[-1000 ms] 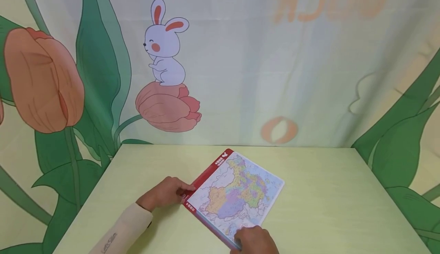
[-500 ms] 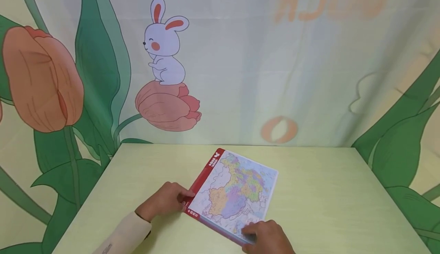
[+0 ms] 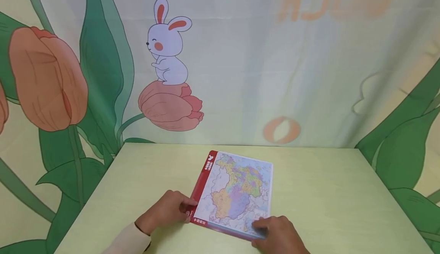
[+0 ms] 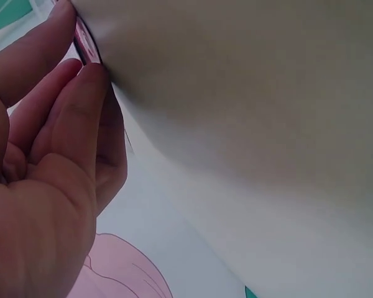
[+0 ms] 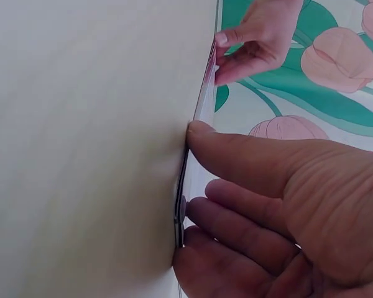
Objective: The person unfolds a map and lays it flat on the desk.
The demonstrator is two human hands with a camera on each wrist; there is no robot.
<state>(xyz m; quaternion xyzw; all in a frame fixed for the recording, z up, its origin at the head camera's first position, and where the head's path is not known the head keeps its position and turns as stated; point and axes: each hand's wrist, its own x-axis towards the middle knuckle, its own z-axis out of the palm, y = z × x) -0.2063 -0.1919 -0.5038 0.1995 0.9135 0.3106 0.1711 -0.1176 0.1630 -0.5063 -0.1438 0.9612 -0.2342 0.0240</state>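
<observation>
A thin, flat map board [image 3: 237, 187] lies turned at a slight angle on the pale yellow-green table. It shows a coloured map with a red strip [image 3: 203, 179] along its left edge. My left hand [image 3: 168, 210] pinches the near left corner, thumb on the red strip. At the near right corner my right hand [image 3: 280, 235] grips the board, covering part of it. Seen from the right wrist, the board's thin edge [image 5: 206, 93] runs between both hands. The left wrist view shows the left fingers [image 4: 81, 105] at a small reddish piece of the edge.
The table [image 3: 319, 200] extends around the board on all sides. Behind it hangs a cloth backdrop [image 3: 240, 74] printed with a rabbit [image 3: 166, 55], tulips [image 3: 48, 80] and green leaves.
The board has turned counterclockwise, its far end swinging left. My left hand has moved slightly nearer the body, and my right hand has moved right along with the near right corner.
</observation>
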